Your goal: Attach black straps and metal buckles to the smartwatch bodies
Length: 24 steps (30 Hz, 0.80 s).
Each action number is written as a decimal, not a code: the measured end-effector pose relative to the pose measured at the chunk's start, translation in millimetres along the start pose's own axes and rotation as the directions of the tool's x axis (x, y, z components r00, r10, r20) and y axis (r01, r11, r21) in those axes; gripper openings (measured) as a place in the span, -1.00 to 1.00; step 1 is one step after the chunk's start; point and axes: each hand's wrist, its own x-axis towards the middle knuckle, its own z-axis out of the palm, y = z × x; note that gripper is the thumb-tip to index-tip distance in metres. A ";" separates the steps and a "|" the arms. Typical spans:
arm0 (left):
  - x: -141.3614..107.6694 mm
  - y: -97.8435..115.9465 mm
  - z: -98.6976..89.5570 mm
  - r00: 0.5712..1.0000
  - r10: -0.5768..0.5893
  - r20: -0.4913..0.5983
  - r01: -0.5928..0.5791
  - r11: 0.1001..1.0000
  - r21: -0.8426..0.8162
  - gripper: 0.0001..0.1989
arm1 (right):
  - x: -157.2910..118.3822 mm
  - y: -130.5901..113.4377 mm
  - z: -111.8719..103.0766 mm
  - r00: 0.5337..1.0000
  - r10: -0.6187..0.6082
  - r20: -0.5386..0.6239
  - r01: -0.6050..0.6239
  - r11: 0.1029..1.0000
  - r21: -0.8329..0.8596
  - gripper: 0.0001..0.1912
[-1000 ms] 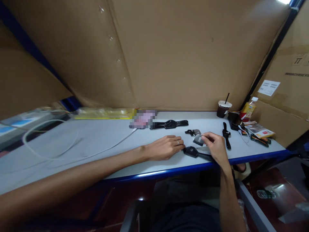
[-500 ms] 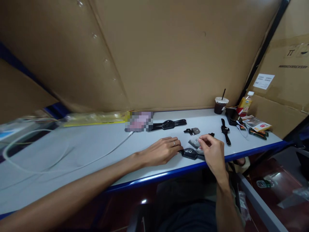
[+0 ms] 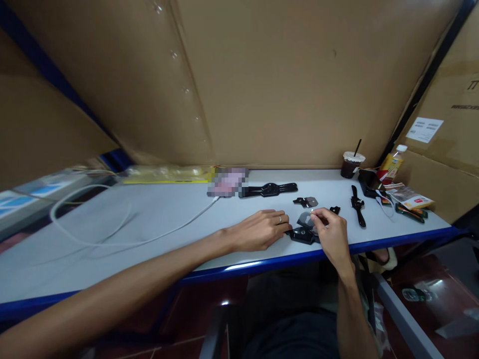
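Near the front edge of the table lies a black two-handled tool like a spokeshave [image 3: 301, 235], partly covered by my right hand. My left hand [image 3: 263, 229] rests palm down on the table, its fingers closed around the tool's left handle end. Between thumb and forefinger, my right hand [image 3: 332, 234] pinches a thin grey metal blade [image 3: 305, 219], tilted just above the tool's middle. Behind it lies a small black and grey metal part [image 3: 306, 202]. Another small black piece [image 3: 334, 210] shows beyond my right knuckles.
Two similar black spokeshaves lie farther off, one at the back [image 3: 270, 189] and one at the right [image 3: 358, 206]. A lidded drink cup [image 3: 352, 165], a bottle [image 3: 392, 164] and packets [image 3: 409, 196] stand at the right. A white cable [image 3: 179, 228] runs to a blurred-out phone-like item [image 3: 226, 182].
The view has shifted, so everything sits a little differently in the picture. My right hand has brought the blade slightly closer over the spokeshave; my left hand stays at its handle.
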 end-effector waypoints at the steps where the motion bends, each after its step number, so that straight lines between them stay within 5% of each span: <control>1: 0.1 0.2 -0.4 1.000 0.000 -0.003 0.000 1.000 0.002 -0.77 | -0.2 -0.5 -0.2 1.000 0.000 -0.006 0.000 1.000 0.007 -0.80; 11: 0.1 0.4 -1.6 1.000 0.005 -0.004 -0.005 1.000 0.021 -0.74 | 0.3 -1.9 -1.8 0.999 0.024 0.035 -0.026 0.997 0.075 -0.82; 24: -0.6 2.5 -1.1 1.000 -0.008 0.003 0.008 0.997 0.077 -0.70 | 8.3 -7.3 -4.5 0.967 -0.013 0.253 0.049 0.989 -0.138 -0.77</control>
